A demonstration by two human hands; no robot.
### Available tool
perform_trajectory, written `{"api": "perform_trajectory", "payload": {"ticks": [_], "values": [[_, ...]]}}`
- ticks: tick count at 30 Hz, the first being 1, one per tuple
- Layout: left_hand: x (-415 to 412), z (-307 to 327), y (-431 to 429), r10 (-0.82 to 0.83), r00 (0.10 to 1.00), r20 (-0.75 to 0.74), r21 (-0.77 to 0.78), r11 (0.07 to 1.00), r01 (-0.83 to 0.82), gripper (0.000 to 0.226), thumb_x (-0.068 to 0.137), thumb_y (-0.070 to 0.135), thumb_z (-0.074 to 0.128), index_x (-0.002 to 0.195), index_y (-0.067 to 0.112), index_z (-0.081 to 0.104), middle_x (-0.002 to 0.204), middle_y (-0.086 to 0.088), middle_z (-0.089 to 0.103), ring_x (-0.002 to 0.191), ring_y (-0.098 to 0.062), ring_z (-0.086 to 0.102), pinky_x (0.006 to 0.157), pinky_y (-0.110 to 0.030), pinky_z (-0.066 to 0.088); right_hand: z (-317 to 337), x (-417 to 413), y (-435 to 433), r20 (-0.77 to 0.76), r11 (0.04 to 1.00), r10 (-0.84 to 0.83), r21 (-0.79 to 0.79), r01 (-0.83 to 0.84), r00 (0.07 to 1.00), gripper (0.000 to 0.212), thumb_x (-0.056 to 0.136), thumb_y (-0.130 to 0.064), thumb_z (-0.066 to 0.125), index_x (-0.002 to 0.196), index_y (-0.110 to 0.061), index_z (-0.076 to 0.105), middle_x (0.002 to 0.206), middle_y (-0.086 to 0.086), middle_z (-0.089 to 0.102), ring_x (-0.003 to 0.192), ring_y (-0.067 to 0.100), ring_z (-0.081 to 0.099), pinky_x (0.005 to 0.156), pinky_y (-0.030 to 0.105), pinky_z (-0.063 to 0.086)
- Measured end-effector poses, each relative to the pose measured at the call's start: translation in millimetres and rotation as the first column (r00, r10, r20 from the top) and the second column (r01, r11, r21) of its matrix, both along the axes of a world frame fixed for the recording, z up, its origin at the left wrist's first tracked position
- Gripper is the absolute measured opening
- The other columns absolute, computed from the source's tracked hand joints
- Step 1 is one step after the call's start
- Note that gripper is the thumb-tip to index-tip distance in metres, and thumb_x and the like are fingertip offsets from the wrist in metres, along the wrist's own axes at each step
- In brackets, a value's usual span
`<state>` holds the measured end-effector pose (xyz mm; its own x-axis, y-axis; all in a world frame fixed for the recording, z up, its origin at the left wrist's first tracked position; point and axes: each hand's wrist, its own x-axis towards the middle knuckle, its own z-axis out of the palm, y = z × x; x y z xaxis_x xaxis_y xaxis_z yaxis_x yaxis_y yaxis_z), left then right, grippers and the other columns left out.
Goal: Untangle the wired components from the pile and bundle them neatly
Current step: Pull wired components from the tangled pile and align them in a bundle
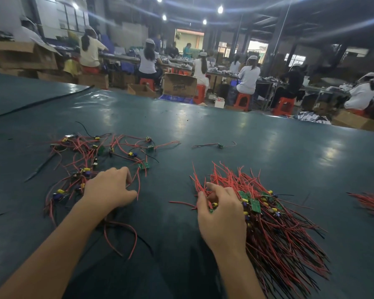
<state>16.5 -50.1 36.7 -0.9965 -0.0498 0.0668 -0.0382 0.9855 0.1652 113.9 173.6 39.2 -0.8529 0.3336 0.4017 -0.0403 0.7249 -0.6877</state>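
The loose pile (pixel 99 152) of red and black wires lies on the left. Little green boards and yellow and blue parts sit all through it, and the wires cross each other every way. Our left hand (pixel 110 188) rests on the near edge of this pile. Its fingers (pixel 125 173) curl down onto the red wires, but we cannot tell if they pinch one. More red and black wires loop out from under our left wrist.

On the right lies the thick bundle (pixel 279 229) of red and black wires, all pointing much the same way, with green boards in a row near its middle. Our right hand (pixel 222 216) is on the left side of this bundle. Its thumb and first finger are bent and pinch some of the wires and small parts there.

The pile and the bundle are apart, with bare dark green surface (pixel 225 130) between our hands.

Farther out, one single wired piece (pixel 220 145) lies alone. At the right edge we see more red wires (pixel 371 203). A long black cable (pixel 41 102) runs across the far left.

Beyond the surface, workers (pixel 148 59) sit on red stools (pixel 242 101) at long tables, near a brown cardboard box (pixel 179 84).
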Motion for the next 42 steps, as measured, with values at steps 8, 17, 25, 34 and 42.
{"api": "perform_trajectory", "payload": {"ticks": [8,17,25,34,42], "values": [[2,2,8,-0.159,0.981,0.109,0.075,0.986,0.151,0.035,0.076,0.022,0.07,0.099,0.031,0.045,0.106,0.003,0.053,0.098,-0.018,0.053,0.086,-0.032,0.047,-7,-5,-12,-0.095,0.98,0.126,-0.145,-0.139,0.987,0.023,0.092,-0.027,0.065,0.113,-0.021,0.07,0.088,-0.013,0.056,0.084,0.007,0.059,0.074,0.035,0.053],[19,18,45,-0.091,0.942,-0.324,0.916,0.218,0.336,0.033,0.077,-0.012,0.072,0.093,0.014,0.06,0.095,-0.004,0.07,0.08,-0.013,0.07,0.07,-0.024,0.057,-11,-7,-13,-0.106,0.959,0.154,-0.222,-0.174,0.982,0.015,0.092,-0.027,0.064,0.104,-0.021,0.072,0.09,-0.013,0.062,0.085,0.001,0.06,0.075,0.021,0.049],[36,21,66,-0.338,0.941,-0.019,0.951,-0.298,-0.087,0.053,0.063,-0.004,0.071,0.112,0.01,0.057,0.097,-0.011,0.071,0.071,-0.018,0.072,0.054,-0.02,0.055,-2,-8,-23,-0.133,0.715,0.256,-0.64,-0.28,0.958,0.028,0.095,-0.025,0.063,0.07,-0.02,0.075,0.061,-0.007,0.063,0.057,0.005,0.05,0.056,0.016,0.04],[39,15,72,-0.43,0.902,0.032,0.985,-0.139,-0.101,0.057,0.062,0.008,0.077,0.116,0.013,0.06,0.115,-0.013,0.064,0.084,-0.02,0.072,0.067,-0.026,0.059,3,-3,-21,0.0,0.532,0.225,-0.838,-0.123,0.974,0.026,0.088,-0.023,0.072,0.063,-0.022,0.075,0.066,0.001,0.071,0.054,0.005,0.062,0.038,0.017,0.036],[40,2,73,-0.515,0.851,0.1,0.995,0.057,-0.083,0.022,0.077,0.002,0.071,0.097,0.001,0.061,0.082,-0.013,0.068,0.064,-0.021,0.066,0.062,-0.028,0.058,14,-1,-17,-0.129,0.138,0.062,-0.981,-0.136,0.99,0.017,0.089,-0.02,0.068,0.073,-0.016,0.073,0.072,0.003,0.074,0.051,0.008,0.064,0.033,0.017,0.035]]}}
